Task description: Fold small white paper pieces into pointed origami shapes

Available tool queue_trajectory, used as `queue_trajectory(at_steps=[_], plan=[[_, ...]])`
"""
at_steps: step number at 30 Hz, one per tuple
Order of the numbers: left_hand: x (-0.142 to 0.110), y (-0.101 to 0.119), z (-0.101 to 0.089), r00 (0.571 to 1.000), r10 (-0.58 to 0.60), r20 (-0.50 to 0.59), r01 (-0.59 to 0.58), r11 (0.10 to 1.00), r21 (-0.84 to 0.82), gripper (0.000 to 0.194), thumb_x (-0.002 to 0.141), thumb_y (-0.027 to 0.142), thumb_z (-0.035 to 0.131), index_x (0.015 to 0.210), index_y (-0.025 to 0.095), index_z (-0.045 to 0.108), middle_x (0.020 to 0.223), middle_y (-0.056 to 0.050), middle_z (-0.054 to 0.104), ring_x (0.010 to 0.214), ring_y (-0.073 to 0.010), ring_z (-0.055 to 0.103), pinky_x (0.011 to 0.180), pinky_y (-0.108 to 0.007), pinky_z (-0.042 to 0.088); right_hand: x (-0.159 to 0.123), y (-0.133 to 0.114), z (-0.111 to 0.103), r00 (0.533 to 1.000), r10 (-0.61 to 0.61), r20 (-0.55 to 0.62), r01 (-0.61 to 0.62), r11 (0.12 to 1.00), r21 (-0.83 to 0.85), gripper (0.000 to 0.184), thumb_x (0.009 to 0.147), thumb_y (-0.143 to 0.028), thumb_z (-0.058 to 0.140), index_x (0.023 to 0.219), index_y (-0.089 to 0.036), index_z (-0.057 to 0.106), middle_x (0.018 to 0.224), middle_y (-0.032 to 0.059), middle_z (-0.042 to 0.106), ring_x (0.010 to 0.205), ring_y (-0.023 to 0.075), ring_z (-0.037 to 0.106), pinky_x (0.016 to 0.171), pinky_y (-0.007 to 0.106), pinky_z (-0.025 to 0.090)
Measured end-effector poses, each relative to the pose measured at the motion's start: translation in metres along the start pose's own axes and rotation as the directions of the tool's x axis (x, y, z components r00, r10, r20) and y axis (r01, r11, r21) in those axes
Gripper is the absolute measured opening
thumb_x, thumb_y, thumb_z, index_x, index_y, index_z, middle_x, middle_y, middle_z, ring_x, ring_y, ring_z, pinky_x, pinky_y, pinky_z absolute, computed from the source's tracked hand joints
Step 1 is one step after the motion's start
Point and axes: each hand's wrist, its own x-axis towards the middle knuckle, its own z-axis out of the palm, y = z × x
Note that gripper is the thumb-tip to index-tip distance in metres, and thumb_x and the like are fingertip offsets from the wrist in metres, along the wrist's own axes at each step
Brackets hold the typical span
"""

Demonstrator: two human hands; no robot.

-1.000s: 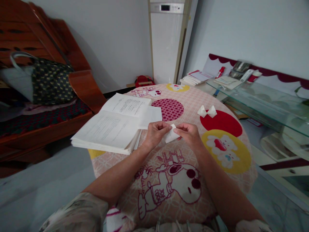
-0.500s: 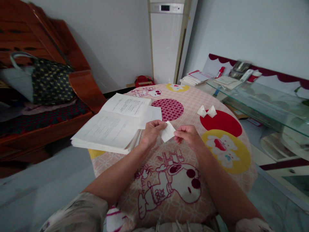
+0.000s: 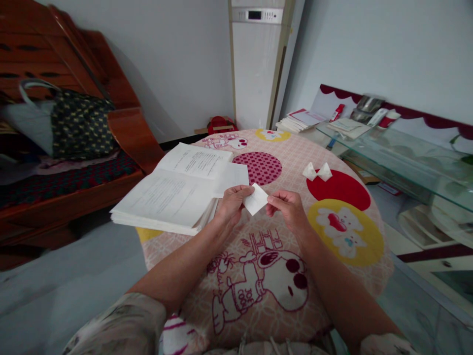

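A small folded square of white paper (image 3: 256, 200) is held up above the patterned tablecloth (image 3: 207, 246), one corner towards me. My left hand (image 3: 233, 202) grips its left corner, thumb on top and fingers underneath. At the opposite corner, my right hand (image 3: 287, 204) pinches the paper between thumb and forefinger, with the other fingers curled. Two small white folded-paper shapes (image 3: 318, 171) stand side by side beyond my right hand, by the red circle on the cloth.
An open thick book (image 3: 166, 197) lies on the table's left, with a loose white sheet (image 3: 236, 178) at its right edge. To the right stands a glass-topped cabinet (image 3: 399, 162) with papers and metal bowls. A wooden bench (image 3: 129, 128) bearing a bag (image 3: 81, 123) is at left.
The paper has been turned and now shows as a flatter, wider diamond. My right hand has shifted from its upper edge to the right corner; my left hand keeps its hold.
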Motion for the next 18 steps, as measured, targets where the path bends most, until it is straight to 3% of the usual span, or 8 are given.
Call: queue_trajectory(at_steps=[3, 7, 9, 13, 18], plan=[[0.002, 0.001, -0.002, 1.000, 0.021, -0.009, -0.021, 0.999, 0.033, 0.027, 0.054, 0.031, 0.085, 0.063, 0.013, 0.067, 0.057, -0.002, 0.065, 0.049, -0.0099, 0.053, 0.048, -0.023, 0.039, 0.001, 0.001, -0.002, 0.999, 0.014, 0.029, -0.013, 0.999, -0.029, 0.023, 0.070, -0.039, 0.075, 0.064, -0.018, 0.068, 0.058, 0.0030, 0.069, 0.048, 0.0137, 0.060, 0.049, 0.027, 0.050], [0.002, 0.001, -0.001, 0.994, 0.105, -0.013, -0.103, 0.988, 0.117, 0.028, 0.055, 0.033, 0.086, 0.064, 0.013, 0.068, 0.057, 0.000, 0.064, 0.048, -0.0086, 0.051, 0.047, -0.021, 0.037, 0.006, 0.006, -0.009, 0.998, -0.025, -0.056, 0.019, 0.995, -0.094, 0.020, 0.071, -0.037, 0.072, 0.066, -0.018, 0.070, 0.057, 0.0023, 0.068, 0.051, 0.0156, 0.062, 0.053, 0.028, 0.052], [-0.001, 0.000, 0.000, 0.990, 0.137, 0.029, -0.140, 0.976, 0.166, 0.029, 0.057, 0.035, 0.086, 0.063, 0.013, 0.068, 0.058, -0.001, 0.065, 0.048, -0.0089, 0.052, 0.047, -0.022, 0.038, 0.008, 0.009, -0.011, 0.994, -0.064, -0.084, 0.054, 0.992, -0.118, 0.021, 0.074, -0.039, 0.071, 0.073, -0.018, 0.073, 0.064, 0.0025, 0.071, 0.058, 0.0166, 0.064, 0.057, 0.029, 0.052], [-0.008, -0.002, 0.003, 0.976, 0.168, 0.136, -0.199, 0.943, 0.268, 0.028, 0.064, 0.037, 0.084, 0.065, 0.013, 0.068, 0.060, -0.001, 0.065, 0.051, -0.0092, 0.053, 0.049, -0.021, 0.039, 0.008, 0.011, -0.011, 0.994, -0.112, -0.018, 0.108, 0.981, -0.164, 0.025, 0.078, -0.042, 0.072, 0.082, -0.018, 0.076, 0.075, 0.0033, 0.073, 0.065, 0.0165, 0.064, 0.061, 0.028, 0.051], [-0.008, -0.005, 0.002, 0.962, 0.173, 0.211, -0.246, 0.885, 0.396, 0.027, 0.065, 0.036, 0.083, 0.065, 0.013, 0.068, 0.060, -0.001, 0.063, 0.051, -0.0082, 0.051, 0.048, -0.020, 0.035, 0.006, 0.012, -0.013, 0.993, -0.119, 0.020, 0.121, 0.971, -0.208, 0.020, 0.073, -0.038, 0.076, 0.074, -0.018, 0.074, 0.067, 0.0011, 0.068, 0.060, 0.0147, 0.058, 0.056, 0.026, 0.047]])
